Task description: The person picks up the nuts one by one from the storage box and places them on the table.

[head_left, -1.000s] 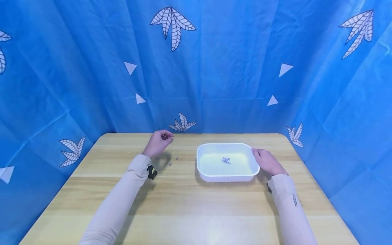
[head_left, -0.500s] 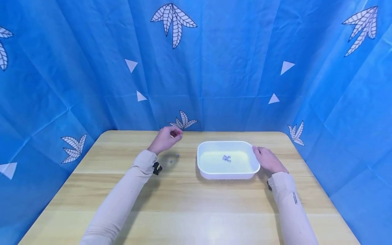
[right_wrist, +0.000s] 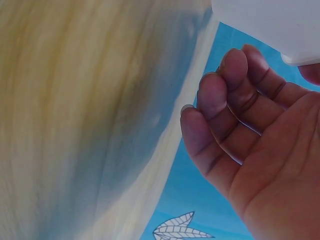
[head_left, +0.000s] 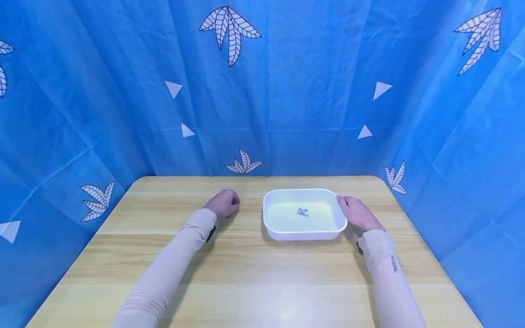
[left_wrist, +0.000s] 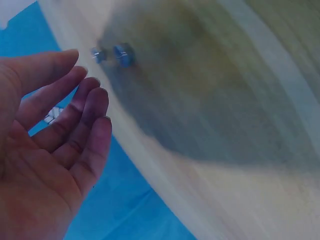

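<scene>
In the left wrist view, two small shiny metal pieces lie on the table: a larger round piece [left_wrist: 123, 55] and a smaller piece [left_wrist: 98, 55]. Their exact kind is blurred. My left hand [head_left: 223, 203] is low over them, fingers loosely bent and nothing between them; a small gap separates thumb and fingertips from the pieces. A white plastic tray [head_left: 304, 236] stands right of centre, holding a cluster of small metal pieces [head_left: 302, 212]. My right hand [head_left: 359, 214] grips its right side, thumb on the rim and fingers along the outside.
The wooden table [head_left: 254, 291] has its far edge just behind the tray. A blue leaf-patterned curtain [head_left: 311, 91] surrounds the table at the back and both sides. Bare tabletop separates the left hand from the tray.
My left hand moved right above the table, then came down towards the small metal pieces, which it now mostly covers in the head view. The right hand and tray have stayed put.
</scene>
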Demonstrator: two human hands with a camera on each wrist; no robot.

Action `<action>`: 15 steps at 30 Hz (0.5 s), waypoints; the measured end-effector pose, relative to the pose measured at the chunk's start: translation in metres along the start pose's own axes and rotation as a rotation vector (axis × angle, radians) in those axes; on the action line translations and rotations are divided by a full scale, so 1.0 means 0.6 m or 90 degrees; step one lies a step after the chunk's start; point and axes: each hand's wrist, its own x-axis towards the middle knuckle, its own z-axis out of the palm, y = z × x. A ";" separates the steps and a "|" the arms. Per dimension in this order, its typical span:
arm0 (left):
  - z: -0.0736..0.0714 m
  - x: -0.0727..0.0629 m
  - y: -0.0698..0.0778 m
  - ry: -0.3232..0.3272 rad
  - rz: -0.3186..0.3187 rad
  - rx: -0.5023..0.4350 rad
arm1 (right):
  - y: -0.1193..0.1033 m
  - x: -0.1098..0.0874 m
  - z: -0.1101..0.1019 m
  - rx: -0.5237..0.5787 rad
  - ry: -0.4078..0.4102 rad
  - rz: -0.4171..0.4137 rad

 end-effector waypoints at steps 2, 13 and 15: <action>0.005 -0.002 0.001 -0.008 0.012 0.019 | 0.001 0.000 0.003 -0.002 -0.001 -0.001; 0.012 -0.009 -0.001 -0.025 0.037 0.048 | 0.008 0.002 0.005 -0.008 0.002 -0.007; 0.012 -0.011 0.000 -0.034 0.032 0.043 | 0.008 0.003 0.004 -0.005 0.001 -0.005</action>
